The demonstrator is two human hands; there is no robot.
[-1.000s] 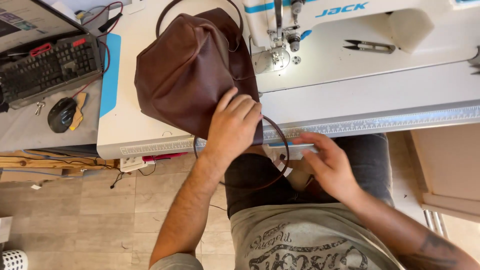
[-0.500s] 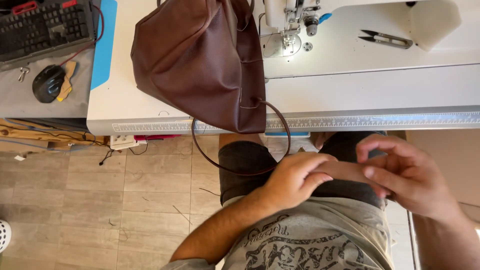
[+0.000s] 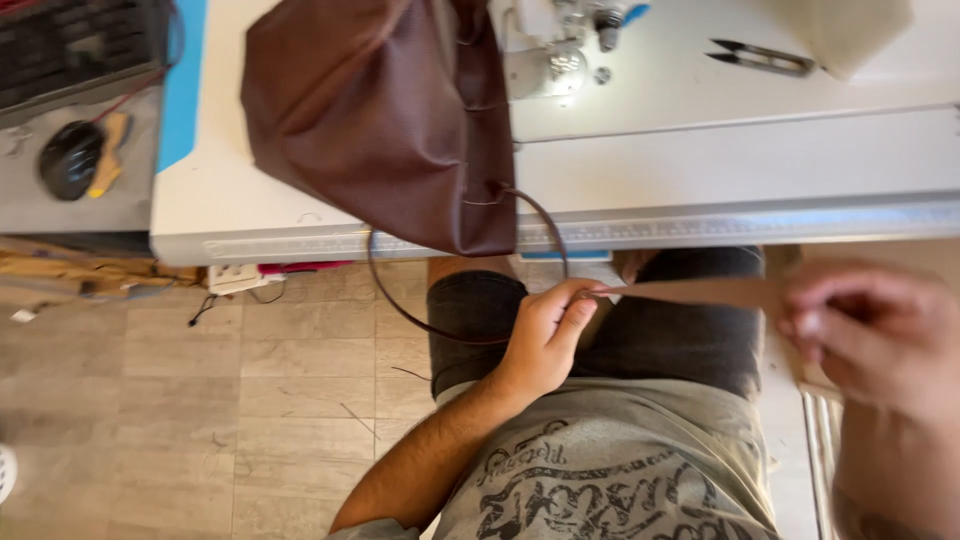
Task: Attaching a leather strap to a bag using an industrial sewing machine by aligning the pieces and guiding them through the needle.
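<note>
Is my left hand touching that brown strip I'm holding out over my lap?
Touching. The head view shows the left hand pinching one end of the brown strip between thumb and fingers, with no gap; the right hand grips the other end.

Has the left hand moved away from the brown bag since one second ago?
Yes. The left hand left the brown bag on the table edge and now pinches a tan strip over the lap.

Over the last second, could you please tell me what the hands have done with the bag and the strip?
The left hand let go of the brown bag and dropped to the lap. Both hands took hold of a tan strip and drew apart, the right hand moving right, so the strip is now stretched between them. The bag stayed on the table, its thin strap looping off the edge; the snips have not moved.
</note>
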